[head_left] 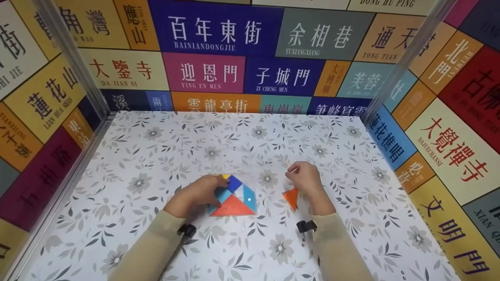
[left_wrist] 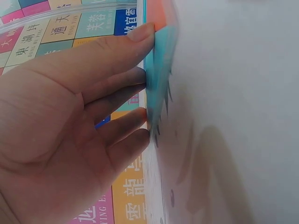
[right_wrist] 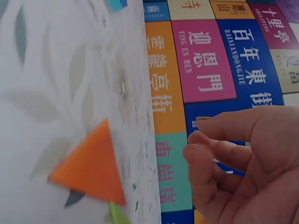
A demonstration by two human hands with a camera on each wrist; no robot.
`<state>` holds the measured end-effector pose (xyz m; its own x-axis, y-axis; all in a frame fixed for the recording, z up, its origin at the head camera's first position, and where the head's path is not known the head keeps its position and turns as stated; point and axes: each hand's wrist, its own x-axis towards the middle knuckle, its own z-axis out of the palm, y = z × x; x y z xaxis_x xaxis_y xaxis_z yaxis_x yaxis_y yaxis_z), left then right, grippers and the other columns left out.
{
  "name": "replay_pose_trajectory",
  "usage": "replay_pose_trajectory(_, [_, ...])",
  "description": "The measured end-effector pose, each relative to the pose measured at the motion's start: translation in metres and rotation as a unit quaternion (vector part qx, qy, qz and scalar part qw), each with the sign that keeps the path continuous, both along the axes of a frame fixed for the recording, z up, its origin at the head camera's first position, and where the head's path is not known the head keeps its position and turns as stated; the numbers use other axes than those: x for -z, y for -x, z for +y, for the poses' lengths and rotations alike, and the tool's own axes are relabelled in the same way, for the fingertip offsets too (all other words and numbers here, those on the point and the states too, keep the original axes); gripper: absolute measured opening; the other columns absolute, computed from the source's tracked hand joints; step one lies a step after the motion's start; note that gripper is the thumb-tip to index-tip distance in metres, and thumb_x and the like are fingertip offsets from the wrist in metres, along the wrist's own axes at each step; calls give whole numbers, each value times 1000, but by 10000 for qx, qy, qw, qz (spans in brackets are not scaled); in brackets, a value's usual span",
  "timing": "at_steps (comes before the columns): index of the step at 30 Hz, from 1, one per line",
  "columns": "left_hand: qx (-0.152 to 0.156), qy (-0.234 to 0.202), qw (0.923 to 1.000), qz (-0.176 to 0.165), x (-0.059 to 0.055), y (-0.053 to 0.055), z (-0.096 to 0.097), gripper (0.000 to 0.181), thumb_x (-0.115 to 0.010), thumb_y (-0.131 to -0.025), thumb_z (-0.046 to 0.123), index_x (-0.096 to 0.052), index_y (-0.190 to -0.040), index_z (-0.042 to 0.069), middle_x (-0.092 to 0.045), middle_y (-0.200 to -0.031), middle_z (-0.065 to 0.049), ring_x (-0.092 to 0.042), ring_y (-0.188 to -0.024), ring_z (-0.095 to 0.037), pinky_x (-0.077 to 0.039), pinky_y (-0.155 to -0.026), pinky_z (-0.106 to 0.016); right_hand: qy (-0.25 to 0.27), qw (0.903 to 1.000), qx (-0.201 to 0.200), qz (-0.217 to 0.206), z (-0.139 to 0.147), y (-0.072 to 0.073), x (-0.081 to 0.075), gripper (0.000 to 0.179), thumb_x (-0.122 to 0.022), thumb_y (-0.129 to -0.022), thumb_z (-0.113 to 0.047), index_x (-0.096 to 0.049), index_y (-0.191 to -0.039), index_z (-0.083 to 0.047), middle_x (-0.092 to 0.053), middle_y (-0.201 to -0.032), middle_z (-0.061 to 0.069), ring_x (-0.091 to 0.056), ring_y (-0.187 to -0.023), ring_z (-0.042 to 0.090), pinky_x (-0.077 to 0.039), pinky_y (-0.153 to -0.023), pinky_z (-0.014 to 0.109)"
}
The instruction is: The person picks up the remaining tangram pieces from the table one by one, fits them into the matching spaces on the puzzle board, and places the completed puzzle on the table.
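In the head view my left hand (head_left: 199, 191) rests its fingertips on the left part of a tangram laid out in a clear flat tray. Around those fingers lie a light-blue triangle (head_left: 223, 194), a blue square (head_left: 234, 182) and a sliver of a yellow piece (head_left: 226, 176). A large red-orange triangle (head_left: 234, 207) fills the near side, with a light-blue parallelogram (head_left: 249, 198) at the right. A pale gap shows beside the square. My right hand (head_left: 306, 179) hovers with loosely bent fingers, nothing visible between them. Beside it lies an orange triangle (right_wrist: 93, 168).
A green piece (right_wrist: 119, 213) peeks out by the orange triangle in the right wrist view. The table (head_left: 187, 253) wears a white floral cover. Walls of coloured sign panels (head_left: 218, 35) stand at its back and sides.
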<state>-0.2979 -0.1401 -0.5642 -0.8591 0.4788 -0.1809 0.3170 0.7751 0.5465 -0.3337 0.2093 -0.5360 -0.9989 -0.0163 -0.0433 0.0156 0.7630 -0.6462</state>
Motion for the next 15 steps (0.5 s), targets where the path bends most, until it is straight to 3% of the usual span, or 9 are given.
replay_pose_trajectory(7, [65,33,10000,-29,-2,1,0,63,-92,-80,7,-71,-139,9,-62,-154,-5,-54,-146,-29,-43,-124,-48,-398,9989,100,-205,15,3,9,20,-74,-97,-27,-69,-89,-9,-67,-76,7,-63,-61,17,-48,-58,29])
replay_pose_trajectory(15, [250,51,9995,197,1,3,-1,61,-94,-77,9,-72,-135,4,-63,-152,-11,-56,-144,-32,-44,-122,-49,-749,9935,366,-781,34,8,12,27,-70,-98,-32,-63,-97,-6,-59,-85,9,-58,-74,24,-47,-62,32])
